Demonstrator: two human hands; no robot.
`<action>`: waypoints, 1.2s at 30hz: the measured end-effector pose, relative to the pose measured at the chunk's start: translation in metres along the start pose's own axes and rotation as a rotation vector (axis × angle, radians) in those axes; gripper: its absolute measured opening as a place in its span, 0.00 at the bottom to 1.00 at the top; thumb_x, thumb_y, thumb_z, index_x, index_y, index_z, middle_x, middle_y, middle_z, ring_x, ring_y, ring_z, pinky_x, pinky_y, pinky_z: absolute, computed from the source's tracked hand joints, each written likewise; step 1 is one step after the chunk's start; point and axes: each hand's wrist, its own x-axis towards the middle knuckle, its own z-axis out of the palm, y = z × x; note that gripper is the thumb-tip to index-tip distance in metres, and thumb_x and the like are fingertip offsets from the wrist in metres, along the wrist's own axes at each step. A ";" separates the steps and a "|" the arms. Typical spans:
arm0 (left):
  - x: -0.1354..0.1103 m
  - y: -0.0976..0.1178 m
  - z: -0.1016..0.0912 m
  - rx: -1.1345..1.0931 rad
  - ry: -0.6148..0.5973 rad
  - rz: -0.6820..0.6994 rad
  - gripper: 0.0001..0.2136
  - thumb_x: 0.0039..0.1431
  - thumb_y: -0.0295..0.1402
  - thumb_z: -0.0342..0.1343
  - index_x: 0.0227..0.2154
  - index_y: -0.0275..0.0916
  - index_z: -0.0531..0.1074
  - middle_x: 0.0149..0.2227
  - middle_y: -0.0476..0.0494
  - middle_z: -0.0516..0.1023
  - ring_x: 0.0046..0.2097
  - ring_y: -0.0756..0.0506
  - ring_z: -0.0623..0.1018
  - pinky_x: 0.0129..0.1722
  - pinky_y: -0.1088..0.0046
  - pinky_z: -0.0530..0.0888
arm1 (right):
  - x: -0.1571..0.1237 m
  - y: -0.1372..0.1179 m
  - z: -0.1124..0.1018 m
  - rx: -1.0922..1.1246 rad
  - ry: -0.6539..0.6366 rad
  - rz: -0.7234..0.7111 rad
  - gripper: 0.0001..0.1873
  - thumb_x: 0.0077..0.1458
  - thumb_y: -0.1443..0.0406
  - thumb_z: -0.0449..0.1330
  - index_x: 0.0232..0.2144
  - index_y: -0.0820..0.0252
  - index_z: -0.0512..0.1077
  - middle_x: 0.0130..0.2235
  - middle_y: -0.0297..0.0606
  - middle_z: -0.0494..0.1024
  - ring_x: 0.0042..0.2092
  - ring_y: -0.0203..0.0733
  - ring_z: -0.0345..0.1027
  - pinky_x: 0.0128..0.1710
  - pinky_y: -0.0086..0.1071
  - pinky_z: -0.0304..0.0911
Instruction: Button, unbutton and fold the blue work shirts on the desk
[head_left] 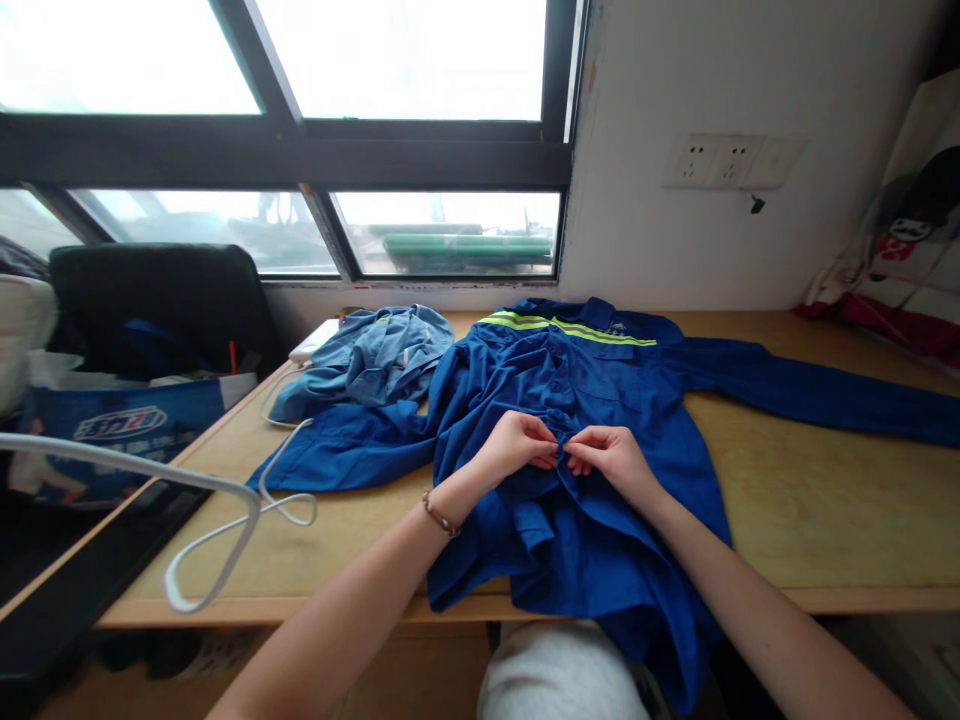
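The jacket (600, 400) is spread on the counter (825, 520), hem overhanging the near edge. Its front is pinched between the closed left grip (517, 445) and right grip (611, 455). If tugged nearward, it could be dragged off by the hanging weight.

Faces a desk (825, 500) set under the window (405, 60), with the jacket (600, 400) spread over its middle, collar toward the window, one sleeve running off right, hem hanging over the near edge. Has the left grip (517, 445) and right grip (611, 455) side by side on the jacket's front, pinching the cloth. Has a second garment (375, 355) behind and left of the jacket, a hanger (251, 497) overhanging the desk's left edge, a chair (157, 290) and bag (120, 425) further left.
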 end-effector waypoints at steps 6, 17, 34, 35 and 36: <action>-0.004 0.000 0.009 -0.133 -0.013 -0.094 0.11 0.43 0.36 0.60 0.24 0.32 0.69 0.21 0.46 0.73 0.25 0.49 0.75 0.29 0.72 0.75 | -0.005 0.003 0.004 -0.367 0.108 -0.210 0.11 0.45 0.59 0.59 0.21 0.59 0.66 0.19 0.32 0.70 0.22 0.35 0.64 0.23 0.28 0.57; -0.002 -0.006 0.015 -0.270 0.153 -0.123 0.11 0.40 0.23 0.60 0.22 0.34 0.61 0.18 0.52 0.68 0.21 0.53 0.72 0.24 0.76 0.73 | -0.005 0.005 0.007 -0.508 0.068 -0.286 0.08 0.47 0.61 0.59 0.28 0.58 0.65 0.20 0.29 0.68 0.22 0.33 0.61 0.23 0.27 0.55; 0.005 -0.017 0.017 -0.296 0.160 0.021 0.13 0.41 0.29 0.60 0.24 0.36 0.59 0.18 0.55 0.64 0.20 0.55 0.68 0.22 0.81 0.65 | 0.004 0.007 0.005 0.003 -0.072 -0.060 0.14 0.48 0.54 0.56 0.28 0.58 0.61 0.20 0.29 0.69 0.21 0.34 0.63 0.23 0.28 0.58; 0.004 -0.016 0.018 -0.293 0.150 0.033 0.13 0.41 0.29 0.60 0.25 0.36 0.59 0.19 0.55 0.64 0.21 0.55 0.68 0.22 0.80 0.65 | 0.004 0.007 0.005 0.014 -0.077 -0.052 0.15 0.48 0.53 0.56 0.29 0.58 0.61 0.19 0.29 0.69 0.21 0.33 0.62 0.23 0.28 0.58; 0.003 -0.015 0.018 -0.289 0.140 0.046 0.13 0.40 0.29 0.60 0.25 0.36 0.59 0.19 0.55 0.64 0.21 0.55 0.68 0.23 0.80 0.65 | 0.005 0.008 0.004 0.022 -0.082 -0.043 0.15 0.48 0.53 0.55 0.29 0.59 0.61 0.19 0.29 0.69 0.20 0.33 0.62 0.22 0.27 0.57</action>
